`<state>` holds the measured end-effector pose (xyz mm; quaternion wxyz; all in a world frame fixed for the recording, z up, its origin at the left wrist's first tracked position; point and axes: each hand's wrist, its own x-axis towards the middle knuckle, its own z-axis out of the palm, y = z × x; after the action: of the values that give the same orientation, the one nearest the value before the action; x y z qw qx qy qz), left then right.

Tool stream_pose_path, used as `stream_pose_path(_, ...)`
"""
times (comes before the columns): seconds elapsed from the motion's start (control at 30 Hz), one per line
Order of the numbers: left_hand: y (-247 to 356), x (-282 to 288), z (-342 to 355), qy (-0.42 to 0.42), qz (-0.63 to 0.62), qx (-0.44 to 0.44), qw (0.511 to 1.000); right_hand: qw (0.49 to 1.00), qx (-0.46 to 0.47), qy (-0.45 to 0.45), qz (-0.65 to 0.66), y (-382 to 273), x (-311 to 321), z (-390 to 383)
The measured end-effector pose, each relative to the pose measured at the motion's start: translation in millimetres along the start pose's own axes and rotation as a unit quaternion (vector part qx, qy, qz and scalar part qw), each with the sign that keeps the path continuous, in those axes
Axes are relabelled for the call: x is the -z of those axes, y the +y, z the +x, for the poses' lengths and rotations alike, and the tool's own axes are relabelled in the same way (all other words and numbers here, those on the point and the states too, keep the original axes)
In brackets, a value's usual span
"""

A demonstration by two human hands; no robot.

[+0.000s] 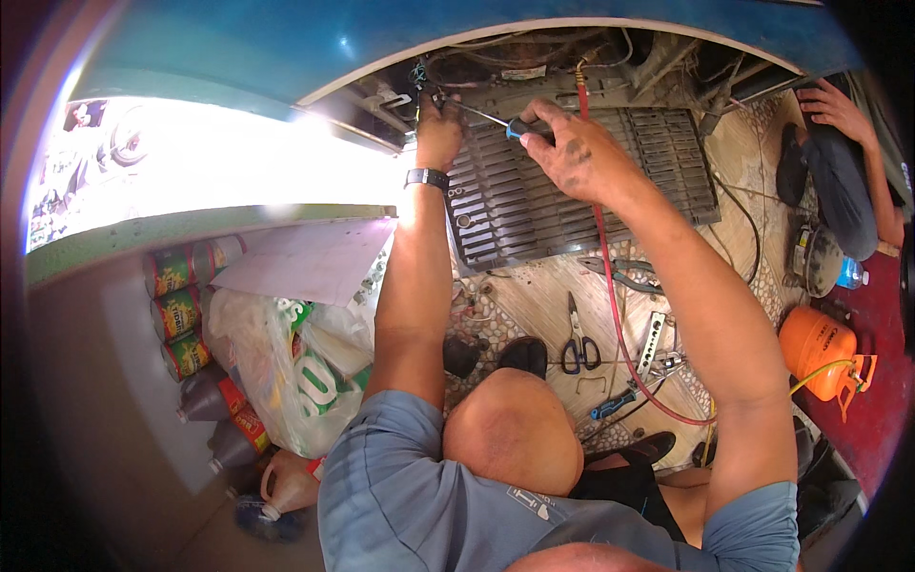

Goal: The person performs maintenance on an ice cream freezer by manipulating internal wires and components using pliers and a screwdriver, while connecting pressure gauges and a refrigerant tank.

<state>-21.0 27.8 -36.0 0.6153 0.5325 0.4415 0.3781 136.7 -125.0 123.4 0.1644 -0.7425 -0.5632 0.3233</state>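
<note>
My right hand (581, 157) grips a screwdriver (521, 128) by its blue and black handle. The thin shaft points left toward my left hand (439, 133), which reaches under the lower edge of a blue panel (381, 48). Those left fingers are bent at a metal part near the screwdriver's tip; what they hold is too small to make out. Wires and hoses show in the dark opening beneath the panel. A red hose (598, 238) runs down from a brass fitting (581, 74), past my right wrist. Below both hands lies a black slatted grille (572, 205).
Pliers (624, 275), scissors (579, 345), a perforated metal strip (652, 341) and a blue-handled tool (615, 404) lie on the tiles. An orange gas cylinder (818, 341) stands at right, near another person's hand (839, 112). Left are a plastic bag (286, 372), cans (178, 315) and bottles (233, 439).
</note>
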Motion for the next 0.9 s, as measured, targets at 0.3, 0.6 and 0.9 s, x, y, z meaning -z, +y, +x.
stream_pose_path(0.3, -6, 5, 6, 0.018, 0.075, -0.013, 0.997, 0.997, 0.016, 0.021, -0.075, -9, 14, -1)
stream_pose_path(0.6, 7, -6, -1, 0.024, 0.058, -0.026, 0.998, 0.989, 0.098, 0.029, -0.104, 13, 24, 11)
stream_pose_path(0.9, 6, 2, 2, 0.003, 0.026, 0.014, 1.000, 0.991, 0.101, 0.000, -0.087, 16, 33, 18)
